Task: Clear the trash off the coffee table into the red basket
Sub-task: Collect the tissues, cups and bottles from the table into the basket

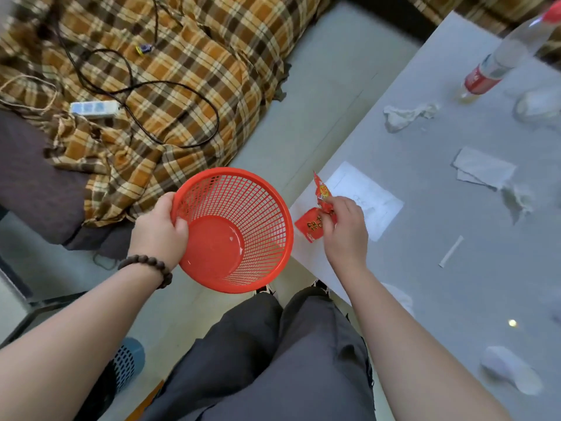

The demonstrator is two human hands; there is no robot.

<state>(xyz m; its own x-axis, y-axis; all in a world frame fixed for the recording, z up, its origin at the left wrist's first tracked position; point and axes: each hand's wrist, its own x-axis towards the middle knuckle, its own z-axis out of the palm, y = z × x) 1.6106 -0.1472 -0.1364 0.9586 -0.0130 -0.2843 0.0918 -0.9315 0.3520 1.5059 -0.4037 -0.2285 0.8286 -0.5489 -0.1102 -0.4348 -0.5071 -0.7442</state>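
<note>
My left hand point(161, 226) grips the rim of the red mesh basket point(239, 205), held tilted above the floor just left of the coffee table point(455, 284). The basket is empty inside. My right hand point(344, 226) pinches red snack wrappers point(315, 220) at the table's near left corner, right beside the basket's rim. Left on the table are a crumpled tissue point(403, 115), folded white napkins point(482, 168), another crumpled tissue point(519, 199), a white paper straw sleeve point(452, 250), a flat white paper point(364, 196) and a white cup point(510, 372) on its side.
A clear bottle with a red label point(491, 71) stands at the table's far side, next to a white object point(537, 104). A plaid-covered sofa point(170, 86) with a power strip point(94, 108) and black cables lies to the left. My legs are below.
</note>
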